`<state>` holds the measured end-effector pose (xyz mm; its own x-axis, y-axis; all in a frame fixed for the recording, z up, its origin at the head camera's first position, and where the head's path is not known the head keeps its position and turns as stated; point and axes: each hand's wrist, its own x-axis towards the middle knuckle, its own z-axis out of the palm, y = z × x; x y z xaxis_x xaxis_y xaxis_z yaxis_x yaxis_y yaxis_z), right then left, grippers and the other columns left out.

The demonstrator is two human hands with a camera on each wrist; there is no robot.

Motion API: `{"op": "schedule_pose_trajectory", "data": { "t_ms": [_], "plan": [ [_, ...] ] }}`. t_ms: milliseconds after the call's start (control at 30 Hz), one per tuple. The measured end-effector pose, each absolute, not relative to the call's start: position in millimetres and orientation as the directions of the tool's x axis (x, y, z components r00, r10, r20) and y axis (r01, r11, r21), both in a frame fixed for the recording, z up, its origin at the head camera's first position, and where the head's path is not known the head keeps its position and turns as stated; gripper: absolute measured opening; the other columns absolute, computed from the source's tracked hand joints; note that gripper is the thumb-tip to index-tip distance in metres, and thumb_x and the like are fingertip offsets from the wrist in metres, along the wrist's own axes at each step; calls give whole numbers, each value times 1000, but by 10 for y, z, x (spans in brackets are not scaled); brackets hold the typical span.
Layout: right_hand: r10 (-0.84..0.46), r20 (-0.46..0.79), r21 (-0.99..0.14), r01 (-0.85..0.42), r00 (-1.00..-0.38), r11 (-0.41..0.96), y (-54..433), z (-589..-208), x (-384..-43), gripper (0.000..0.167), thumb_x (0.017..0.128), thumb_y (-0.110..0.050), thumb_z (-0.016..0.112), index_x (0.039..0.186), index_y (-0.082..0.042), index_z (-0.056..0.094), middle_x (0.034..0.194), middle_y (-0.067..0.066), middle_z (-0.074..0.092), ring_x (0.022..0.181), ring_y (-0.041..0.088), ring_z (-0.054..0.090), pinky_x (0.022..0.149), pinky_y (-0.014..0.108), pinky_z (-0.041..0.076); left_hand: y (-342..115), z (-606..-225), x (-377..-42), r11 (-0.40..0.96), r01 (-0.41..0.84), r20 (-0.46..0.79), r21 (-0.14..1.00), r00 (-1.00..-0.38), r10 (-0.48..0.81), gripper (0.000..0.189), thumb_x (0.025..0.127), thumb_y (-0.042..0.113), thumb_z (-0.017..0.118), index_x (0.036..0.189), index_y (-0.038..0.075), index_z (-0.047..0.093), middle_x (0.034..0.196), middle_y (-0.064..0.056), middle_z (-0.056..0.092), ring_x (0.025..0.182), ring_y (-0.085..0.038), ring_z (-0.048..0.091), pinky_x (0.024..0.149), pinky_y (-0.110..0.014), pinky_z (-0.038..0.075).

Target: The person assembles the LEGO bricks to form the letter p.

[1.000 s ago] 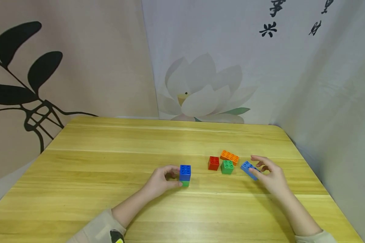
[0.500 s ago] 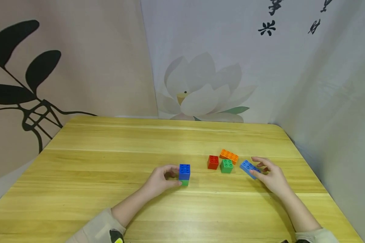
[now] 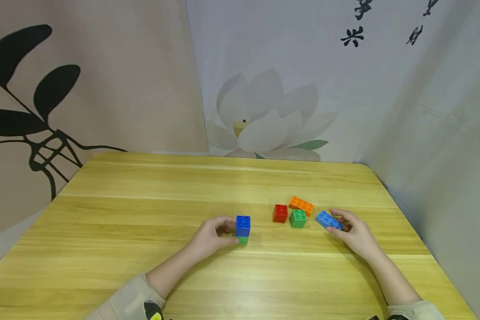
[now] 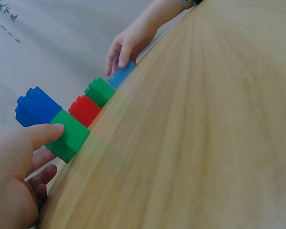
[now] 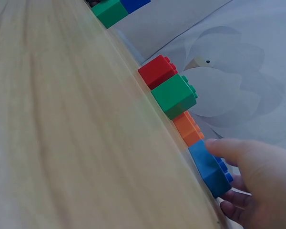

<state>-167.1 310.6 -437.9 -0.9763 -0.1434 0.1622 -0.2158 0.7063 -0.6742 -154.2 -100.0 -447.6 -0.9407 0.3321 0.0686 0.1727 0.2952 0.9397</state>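
The lower green block point(image 4: 71, 136) was gripped by the left hand point(image 3: 212, 240), with the thumb laid on its side, and the dark blue block point(image 3: 243, 225) was carried squarely on top. Whether this pair was borne by the worktop point(image 3: 164, 186) could not be told. The light blue brick point(image 3: 327, 219) was pinched between the thumb and fingers of the right hand point(image 3: 358, 235), its uncovered end pointed leftward from that hand. The loose green block point(image 3: 298, 219) was seen left of the right hand, with the orange brick point(image 3: 302, 205) just behind it and the red block point(image 3: 280, 214) farther left, between both hands.

It was judged that the light blue brick could be twisted or dropped if it were raised by this fingertip hold, since one end was left unsupported. The loose green block and orange brick could be knocked if the right hand were swept leftward while low. The stack could be tipped by any bump, because it was held only at its lower block.
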Motion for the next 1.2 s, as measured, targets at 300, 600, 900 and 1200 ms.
{"op": "schedule_pose_trajectory", "data": {
  "t_ms": [300, 600, 900, 1200],
  "plan": [
    [-140, 150, -667, -204, -979, 717, 3105, -4405, -1680, 52, 87, -23, 72, 132, -2, 54, 110, 17, 62, 84, 22, 51, 67, 27, 42, -985, -4307, -1457, 286, 156, 53, 946, -940, 337, 38, 78, 1, 77, 114, 0, 64, 98, -6, 65, 94, -30, 55, 77, -34, 47],
    [-137, 152, -662, -203, -979, 722, 3116, -4440, -1679, 47, 89, -24, 71, 130, -5, 57, 113, 16, 62, 82, 21, 50, 66, 26, 43, -977, -4172, -1382, 285, 154, 51, 946, -940, 337, 37, 79, 1, 76, 114, -1, 64, 99, -7, 65, 94, -30, 55, 77, -33, 47],
    [-128, 159, -668, -202, -979, 716, 3098, -4406, -1671, 43, 89, -21, 71, 127, -5, 60, 108, 16, 63, 76, 20, 49, 62, 26, 43, -1004, -4404, -1487, 279, 161, 60, 947, -939, 338, 41, 78, 6, 79, 115, 3, 64, 102, -4, 66, 94, -24, 55, 77, -33, 47],
    [-123, 212, -658, -235, -970, 715, 3082, -4388, -1651, 39, 90, -13, 69, 126, -4, 60, 102, 13, 61, 74, 18, 49, 60, 26, 44, -977, -4221, -1409, 287, 154, 52, 945, -941, 334, 37, 78, 0, 76, 113, -2, 64, 101, -9, 66, 93, -31, 54, 75, -32, 46]
  ]
}}
